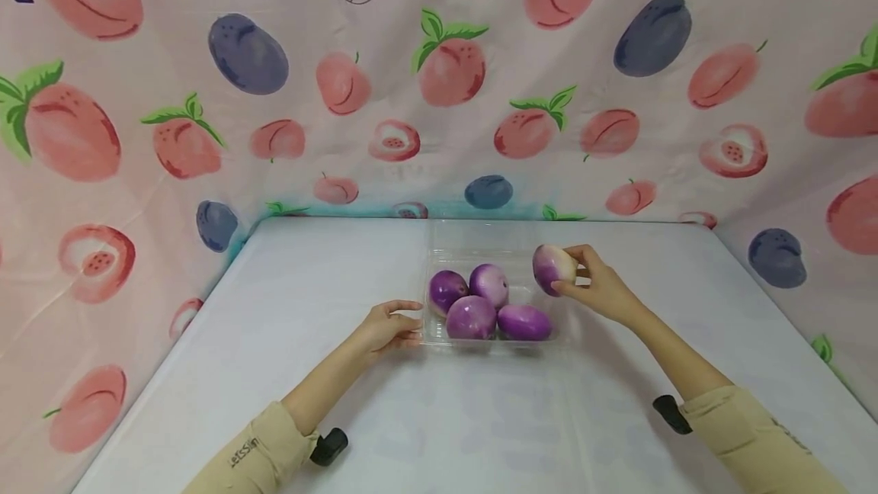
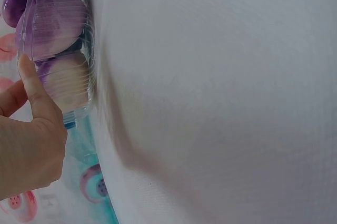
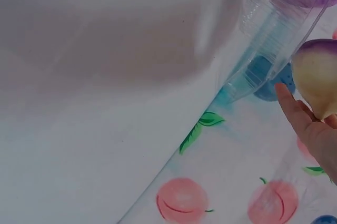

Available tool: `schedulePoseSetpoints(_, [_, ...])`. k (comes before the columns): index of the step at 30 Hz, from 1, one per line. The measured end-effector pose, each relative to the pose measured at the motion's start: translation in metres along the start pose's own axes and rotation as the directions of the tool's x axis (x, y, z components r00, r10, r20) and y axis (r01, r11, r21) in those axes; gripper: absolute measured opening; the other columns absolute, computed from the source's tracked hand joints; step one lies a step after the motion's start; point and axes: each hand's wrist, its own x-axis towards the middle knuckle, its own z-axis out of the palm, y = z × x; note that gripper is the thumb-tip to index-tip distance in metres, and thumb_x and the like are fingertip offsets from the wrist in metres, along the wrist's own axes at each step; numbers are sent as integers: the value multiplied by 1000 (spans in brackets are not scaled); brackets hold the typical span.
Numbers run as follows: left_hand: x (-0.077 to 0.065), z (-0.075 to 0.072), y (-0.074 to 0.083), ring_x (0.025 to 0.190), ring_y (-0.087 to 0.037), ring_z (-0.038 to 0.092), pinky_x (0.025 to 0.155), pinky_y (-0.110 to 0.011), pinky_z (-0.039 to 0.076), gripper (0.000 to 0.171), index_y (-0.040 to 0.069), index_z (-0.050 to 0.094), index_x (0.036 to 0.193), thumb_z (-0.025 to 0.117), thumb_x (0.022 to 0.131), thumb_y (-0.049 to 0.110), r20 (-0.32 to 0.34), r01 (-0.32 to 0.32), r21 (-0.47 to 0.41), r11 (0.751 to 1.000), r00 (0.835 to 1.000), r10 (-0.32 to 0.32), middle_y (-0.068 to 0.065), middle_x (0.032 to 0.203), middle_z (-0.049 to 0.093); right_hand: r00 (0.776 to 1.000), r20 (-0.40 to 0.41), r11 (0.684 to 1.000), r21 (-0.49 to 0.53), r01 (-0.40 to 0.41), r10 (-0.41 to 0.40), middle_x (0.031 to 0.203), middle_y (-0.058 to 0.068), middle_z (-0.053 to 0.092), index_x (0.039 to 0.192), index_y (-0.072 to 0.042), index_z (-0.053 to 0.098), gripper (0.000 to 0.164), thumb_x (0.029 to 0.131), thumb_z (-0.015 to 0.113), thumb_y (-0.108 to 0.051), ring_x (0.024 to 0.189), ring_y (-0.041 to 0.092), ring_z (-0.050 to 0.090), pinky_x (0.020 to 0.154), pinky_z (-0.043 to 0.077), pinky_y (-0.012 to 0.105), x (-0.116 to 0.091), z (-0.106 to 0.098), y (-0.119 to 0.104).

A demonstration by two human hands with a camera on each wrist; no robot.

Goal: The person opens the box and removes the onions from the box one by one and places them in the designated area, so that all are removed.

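A clear plastic box stands on the white table, with several purple-and-white turnips inside. At its left side, my left hand touches the wall with its fingers fairly straight. The left wrist view shows one fingertip of that hand against the box's rim. Over the right part of the box, my right hand grips another turnip between thumb and fingers. In the right wrist view this turnip shows a cream, pointed end; part of the hand is cut off by the frame.
The white table runs back to a fruit-printed cloth that hangs behind and at both sides. A clear flap, seemingly the box's lid, lies behind the box. A dark wrist device sits at each sleeve.
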Motion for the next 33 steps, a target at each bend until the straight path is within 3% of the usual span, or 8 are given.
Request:
schedulePoseSetpoints(11, [1, -2, 0, 53, -4, 60, 56, -15, 58, 46, -10, 41, 133, 54, 89, -6, 6, -11, -21, 1000, 1000, 11, 0, 66, 59, 997, -72, 999, 34, 35, -33, 126, 27, 46, 128, 8, 35, 56, 84, 68, -4, 113, 48, 51, 92, 51, 52, -2, -10, -6])
schedulePoseSetpoints(22, [0, -1, 0, 54, -5, 61, 56, -15, 59, 46, -9, 41, 133, 53, 89, -6, -6, 0, -29, 1000, 1000, 0, 0, 68, 59, 994, -104, 998, 56, -37, 43, 133, 30, 35, 131, 8, 31, 65, 81, 71, -6, 122, 51, 39, 98, 43, 65, -1, -12, -5])
schedulePoseSetpoints(30, [-1, -1, -1, 54, -4, 61, 57, -15, 59, 46, -10, 40, 134, 52, 89, -6, 14, -8, -35, 999, 1000, 9, 0, 68, 59, 991, -122, 997, 67, -44, 52, 131, 32, 30, 130, 9, 31, 63, 82, 70, -6, 119, 51, 38, 93, 48, 65, 0, -13, 0])
schedulePoseSetpoints(33, [-1, -1, -1, 54, -4, 61, 57, -14, 58, 46, -10, 40, 133, 52, 89, -6, 13, -5, -34, 999, 1000, 5, 0, 68, 59, 990, -141, 998, 55, -19, 27, 128, 33, 31, 128, 11, 33, 62, 81, 70, -4, 117, 47, 38, 97, 45, 63, 2, -12, 4])
